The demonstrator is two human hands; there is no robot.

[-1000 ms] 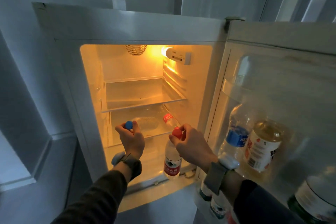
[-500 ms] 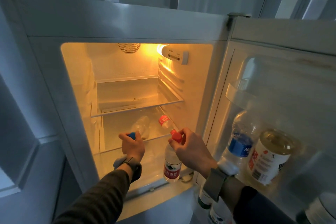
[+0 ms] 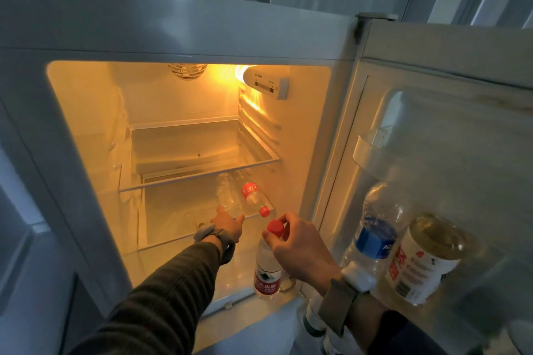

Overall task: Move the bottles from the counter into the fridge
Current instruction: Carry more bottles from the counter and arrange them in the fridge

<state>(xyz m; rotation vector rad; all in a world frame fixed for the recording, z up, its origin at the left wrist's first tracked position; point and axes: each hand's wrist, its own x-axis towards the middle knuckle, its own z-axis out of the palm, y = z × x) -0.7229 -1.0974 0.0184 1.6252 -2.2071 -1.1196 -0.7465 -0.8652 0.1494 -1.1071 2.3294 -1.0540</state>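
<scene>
- Bottles are going into the lit fridge, whose door stands open on the right.
- One clear bottle lies on its side on the lower glass shelf, long axis running front to back. Its neck points toward the person and its base toward the back wall.
- The left hand reaches in at that bottle's near end. Its fingers hide the cap, and I cannot tell whether they grip the neck or only push it.
- Just beside it lies a red-labelled bottle, also on its side, with its red cap toward the front edge of the shelf and angled a little to the right.
- The right hand pinches the red cap of a water bottle, which stands upright on the fridge floor near the right wall, cap up.
- To do this step well, I judge the lying bottle should be slid straight back along its own axis, parallel to its neighbour, so it neither rolls nor knocks it.
- The upright one looks settled; the fingers should let go gently so it does not tip.
</scene>
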